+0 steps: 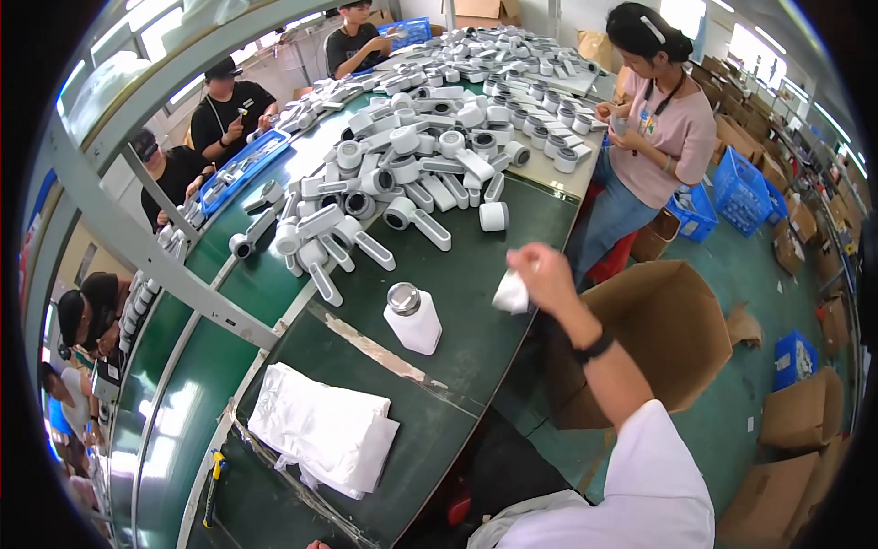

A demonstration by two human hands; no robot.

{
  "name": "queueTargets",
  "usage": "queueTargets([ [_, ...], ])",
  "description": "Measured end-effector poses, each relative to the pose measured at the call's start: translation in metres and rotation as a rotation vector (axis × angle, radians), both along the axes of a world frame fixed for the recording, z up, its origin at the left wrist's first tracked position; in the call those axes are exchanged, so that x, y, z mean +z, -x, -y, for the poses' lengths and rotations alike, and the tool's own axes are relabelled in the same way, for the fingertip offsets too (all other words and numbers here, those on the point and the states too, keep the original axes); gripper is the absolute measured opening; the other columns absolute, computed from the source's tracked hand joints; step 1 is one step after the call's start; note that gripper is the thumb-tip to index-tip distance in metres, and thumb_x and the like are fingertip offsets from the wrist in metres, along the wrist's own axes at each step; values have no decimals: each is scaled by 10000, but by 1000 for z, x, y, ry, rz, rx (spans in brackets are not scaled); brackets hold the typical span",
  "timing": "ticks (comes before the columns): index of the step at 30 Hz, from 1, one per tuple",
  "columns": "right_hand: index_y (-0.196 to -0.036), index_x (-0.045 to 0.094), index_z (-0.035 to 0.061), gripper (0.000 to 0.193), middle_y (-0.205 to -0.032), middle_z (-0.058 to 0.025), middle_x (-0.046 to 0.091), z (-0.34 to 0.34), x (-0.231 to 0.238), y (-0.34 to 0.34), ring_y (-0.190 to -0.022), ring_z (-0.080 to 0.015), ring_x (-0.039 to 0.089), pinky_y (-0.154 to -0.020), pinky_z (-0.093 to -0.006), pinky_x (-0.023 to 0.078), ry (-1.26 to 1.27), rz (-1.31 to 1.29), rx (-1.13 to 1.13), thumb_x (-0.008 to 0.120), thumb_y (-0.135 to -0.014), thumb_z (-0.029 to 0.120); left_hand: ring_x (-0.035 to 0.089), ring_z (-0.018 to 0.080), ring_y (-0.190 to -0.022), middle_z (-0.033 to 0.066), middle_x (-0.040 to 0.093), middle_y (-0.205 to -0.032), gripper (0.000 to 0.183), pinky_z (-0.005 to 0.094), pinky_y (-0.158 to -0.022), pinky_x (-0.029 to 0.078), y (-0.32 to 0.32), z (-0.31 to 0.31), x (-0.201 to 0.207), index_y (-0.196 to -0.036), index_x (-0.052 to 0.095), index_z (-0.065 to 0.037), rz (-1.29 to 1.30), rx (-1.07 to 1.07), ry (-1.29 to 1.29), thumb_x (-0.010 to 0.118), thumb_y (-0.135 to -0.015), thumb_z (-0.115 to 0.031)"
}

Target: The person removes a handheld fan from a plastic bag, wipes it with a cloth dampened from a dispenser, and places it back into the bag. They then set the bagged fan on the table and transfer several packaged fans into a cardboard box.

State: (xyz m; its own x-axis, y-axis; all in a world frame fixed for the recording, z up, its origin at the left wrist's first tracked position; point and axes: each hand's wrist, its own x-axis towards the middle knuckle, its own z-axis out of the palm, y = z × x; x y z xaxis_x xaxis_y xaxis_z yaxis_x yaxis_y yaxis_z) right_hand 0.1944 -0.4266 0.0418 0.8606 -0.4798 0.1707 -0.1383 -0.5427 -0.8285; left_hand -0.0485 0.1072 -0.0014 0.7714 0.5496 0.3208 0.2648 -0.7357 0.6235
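Note:
My right hand (549,282) is pinched on a crumpled white cloth (511,294), held over the right edge of the green table (466,343). Only a fingertip of my left hand (317,544) shows at the lower edge; its other fingers are out of the picture. Left of the cloth stands a white square bottle (414,327) with a metal cap. One short white-and-grey round part (494,217) sits apart, beyond my right hand. A large heap of white devices (402,156) with round heads and looped handles covers the far table.
A folded stack of white sheets (320,425) and a yellow-and-blue cutter knife (215,488) lie at the near left. Beside the table's right edge stands an open cardboard box (658,320). A grey metal frame (160,242) rises at left. Several people work around the table.

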Motion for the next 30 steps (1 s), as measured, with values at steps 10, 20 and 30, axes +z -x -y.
queueTargets([
  [10, -1223, 515, 23, 806, -1284, -176, 544, 24, -2, -112, -1113, -330, 594, -880, -422, 506, 478, -471, -179, 658, -726, 641, 640, 294, -899, 156, 687, -978, 200, 374, -826, 513, -2, -7, -9, -984, 694, 8, 45, -72, -101, 667, -883, -163],
  [20, -1126, 612, -27, 537, -1015, -152, 678, 51, 11, -15, -919, -280, 665, -794, -363, 519, -7, 83, -128, 709, -721, 313, 641, 286, -919, 154, 681, -1029, 203, 367, -831, 512, -4, -3, -2, -1014, 679, 9, 32, -92, -23, 654, -892, -151],
  [30, -1103, 630, -11, 488, -993, -88, 688, -56, 116, 140, -914, -155, 663, -811, -296, 524, -375, -227, 1005, 750, -684, 206, 499, 333, -1154, 181, 500, -1279, 873, 429, -1006, 383, -11, 83, 93, -1301, 482, -25, 99, -729, 73, 883, -578, -308],
])
